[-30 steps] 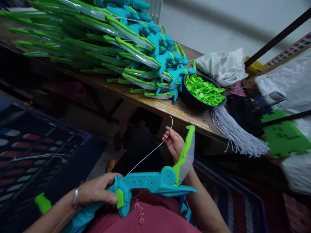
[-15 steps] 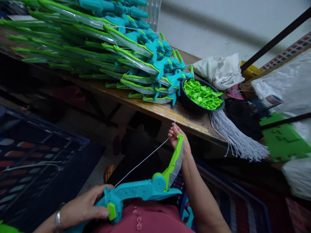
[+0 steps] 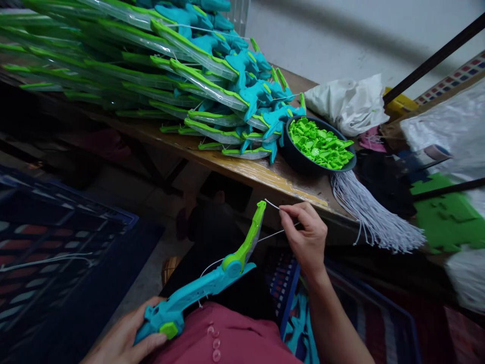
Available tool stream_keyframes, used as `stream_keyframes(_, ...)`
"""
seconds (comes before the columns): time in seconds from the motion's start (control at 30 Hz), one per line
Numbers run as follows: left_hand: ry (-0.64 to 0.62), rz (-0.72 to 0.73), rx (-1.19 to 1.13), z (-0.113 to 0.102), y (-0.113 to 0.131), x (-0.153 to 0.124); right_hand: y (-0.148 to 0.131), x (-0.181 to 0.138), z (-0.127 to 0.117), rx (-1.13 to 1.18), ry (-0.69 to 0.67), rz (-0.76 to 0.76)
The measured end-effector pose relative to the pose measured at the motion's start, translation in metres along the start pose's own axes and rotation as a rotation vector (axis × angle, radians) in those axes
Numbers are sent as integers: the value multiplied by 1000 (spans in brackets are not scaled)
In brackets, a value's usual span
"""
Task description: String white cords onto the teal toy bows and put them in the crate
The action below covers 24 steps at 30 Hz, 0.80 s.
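My left hand (image 3: pixel 125 339) grips the teal handle of a toy bow (image 3: pixel 212 280) at the bottom left, over my lap. The bow's green limb rises up to the right, its tip near the table edge. My right hand (image 3: pixel 306 235) pinches a thin white string (image 3: pixel 271 235) just right of that tip. The string runs from my fingers back down behind the limb toward the teal body.
A big pile of finished teal and green bows (image 3: pixel 159 65) covers the wooden table (image 3: pixel 257 174). Next to it sits a dark bowl of green clips (image 3: pixel 320 144) and a bundle of white strings (image 3: pixel 373 215) hanging off the edge. Blue crates stand left and right of me.
The bow has swung lower and to the left with my left hand. My right hand moved from behind the limb tip to its right side, palm down, still pinching the string.
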<state>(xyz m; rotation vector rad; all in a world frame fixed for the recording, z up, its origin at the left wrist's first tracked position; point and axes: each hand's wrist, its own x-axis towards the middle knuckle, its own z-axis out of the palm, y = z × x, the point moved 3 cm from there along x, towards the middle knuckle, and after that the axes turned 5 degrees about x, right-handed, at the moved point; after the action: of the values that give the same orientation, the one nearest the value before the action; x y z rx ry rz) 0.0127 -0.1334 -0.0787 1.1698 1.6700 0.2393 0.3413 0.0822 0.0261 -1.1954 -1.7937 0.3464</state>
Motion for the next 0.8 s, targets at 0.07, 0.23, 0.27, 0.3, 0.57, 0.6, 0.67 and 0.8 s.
stream_keyframes(0.07, 12, -12, 6, 1, -1, -1, -6, -2, 5, -131, -24, -81)
stream_keyframes(0.23, 24, -38, 19, 4, -11, -1, -6, -2, 18, -285, -33, -164)
stream_keyframes(0.27, 20, -38, 16, 5, -14, -1, -6, -1, 19, -291, -30, -164)
stream_keyframes(0.3, 12, -40, 12, 6, -18, -1, -5, 0, 21, -295, -26, -162)
stream_keyframes(0.57, -12, -34, -14, 8, -17, -1, -3, 0, 22, -316, -26, -153)
stream_keyframes(0.6, -24, -10, -21, 7, -12, 0, -3, -1, 22, -320, -30, -154)
stream_keyframes(0.67, -36, 29, -30, 5, -4, 0, -3, -1, 21, -328, -38, -156)
stream_keyframes(0.8, -22, 46, -24, 5, -1, -1, -3, 0, 21, -353, -48, -167)
